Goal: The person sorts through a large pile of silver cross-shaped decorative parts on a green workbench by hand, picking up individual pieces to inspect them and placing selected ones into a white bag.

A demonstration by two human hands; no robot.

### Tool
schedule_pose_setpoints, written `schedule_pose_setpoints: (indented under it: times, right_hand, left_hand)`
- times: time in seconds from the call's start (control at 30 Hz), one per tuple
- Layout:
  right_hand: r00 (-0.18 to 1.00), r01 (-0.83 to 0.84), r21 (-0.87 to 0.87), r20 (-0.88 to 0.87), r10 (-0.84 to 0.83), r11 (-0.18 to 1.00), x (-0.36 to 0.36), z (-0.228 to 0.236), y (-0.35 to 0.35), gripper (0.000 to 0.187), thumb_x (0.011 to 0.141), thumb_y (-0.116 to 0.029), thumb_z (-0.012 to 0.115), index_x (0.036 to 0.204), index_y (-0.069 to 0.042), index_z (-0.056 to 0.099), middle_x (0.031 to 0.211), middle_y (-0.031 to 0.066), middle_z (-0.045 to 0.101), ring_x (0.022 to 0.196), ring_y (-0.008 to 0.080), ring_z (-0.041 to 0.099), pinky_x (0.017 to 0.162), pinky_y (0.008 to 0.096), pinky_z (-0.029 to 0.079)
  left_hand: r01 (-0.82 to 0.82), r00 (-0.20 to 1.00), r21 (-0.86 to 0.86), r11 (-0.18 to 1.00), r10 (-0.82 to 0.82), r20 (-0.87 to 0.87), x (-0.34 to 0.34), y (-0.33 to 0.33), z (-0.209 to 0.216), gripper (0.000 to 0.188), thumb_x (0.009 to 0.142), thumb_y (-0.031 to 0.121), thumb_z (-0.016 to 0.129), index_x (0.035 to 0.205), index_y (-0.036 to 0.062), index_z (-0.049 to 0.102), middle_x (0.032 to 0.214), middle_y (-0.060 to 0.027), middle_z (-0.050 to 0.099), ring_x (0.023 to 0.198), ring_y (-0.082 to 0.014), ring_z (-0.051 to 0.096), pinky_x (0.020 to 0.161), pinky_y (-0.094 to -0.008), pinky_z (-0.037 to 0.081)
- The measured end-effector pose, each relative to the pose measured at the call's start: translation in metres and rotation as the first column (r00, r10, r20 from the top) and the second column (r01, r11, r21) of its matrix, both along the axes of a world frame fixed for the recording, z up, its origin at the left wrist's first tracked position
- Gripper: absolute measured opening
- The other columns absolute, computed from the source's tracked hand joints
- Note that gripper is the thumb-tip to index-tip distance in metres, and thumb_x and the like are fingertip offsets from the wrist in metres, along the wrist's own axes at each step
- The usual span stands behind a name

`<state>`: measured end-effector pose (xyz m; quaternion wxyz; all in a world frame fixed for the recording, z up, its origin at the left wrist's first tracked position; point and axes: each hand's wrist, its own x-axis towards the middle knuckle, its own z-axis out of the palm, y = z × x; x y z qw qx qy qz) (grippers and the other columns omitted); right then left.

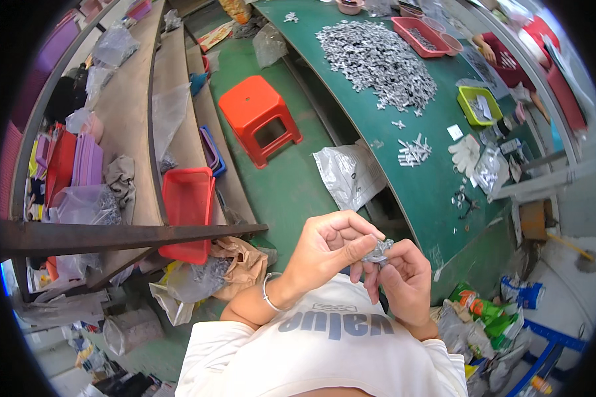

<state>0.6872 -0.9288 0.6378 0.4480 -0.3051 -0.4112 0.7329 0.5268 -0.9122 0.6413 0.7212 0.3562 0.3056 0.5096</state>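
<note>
In front of my chest, my left hand (334,249) pinches a small silvery-grey metal part (378,253) between thumb and fingertips. My right hand (404,281) closes on the same part from the other side, with its thumb and fingers bent round it. The part has an uneven shape, and the fingers cover much of it; whether it is one piece or more I cannot tell. On the green table ahead lies a large heap of small grey metal pieces (377,63). A smaller pile of slim grey pieces (414,151) lies nearer to me.
An orange-red stool (258,112) stands on the green floor. Left are wooden shelves with a red bin (187,205). The green table (357,99) holds a pink tray (422,36), a lime basket (478,106) and a white glove (465,155). Another person's arm (487,49) shows beyond it.
</note>
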Motion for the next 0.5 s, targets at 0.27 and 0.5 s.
schedule_pose_setpoints:
  times: [0.27,0.5]
  right_hand:
    - [0.981,-0.176,-0.13,-0.109,0.163,0.976,-0.014,-0.004,0.096,0.018,0.09,-0.013,0.045,0.097,0.004,0.043,0.083,0.0185,0.057,0.062,0.015,0.056,0.047,0.024,0.046]
    - [0.984,-0.165,-0.142,-0.094,0.153,0.976,-0.072,-0.013,0.181,0.022,0.09,-0.017,0.045,0.097,0.004,0.042,0.083,0.0186,0.056,0.063,0.0157,0.056,0.046,0.0237,0.045]
  left_hand:
    - [-0.119,0.993,-0.056,0.991,0.12,0.012,-0.017,0.075,-0.004,0.016,0.085,0.011,0.054,0.089,-0.0045,0.052,0.07,-0.0116,0.06,0.051,-0.0108,0.055,0.041,-0.019,0.041]
    - [-0.098,0.995,-0.053,0.994,0.099,0.013,-0.075,0.161,-0.016,0.018,0.087,0.014,0.054,0.092,-0.0026,0.051,0.07,-0.0067,0.059,0.053,-0.0087,0.054,0.046,-0.0192,0.043]
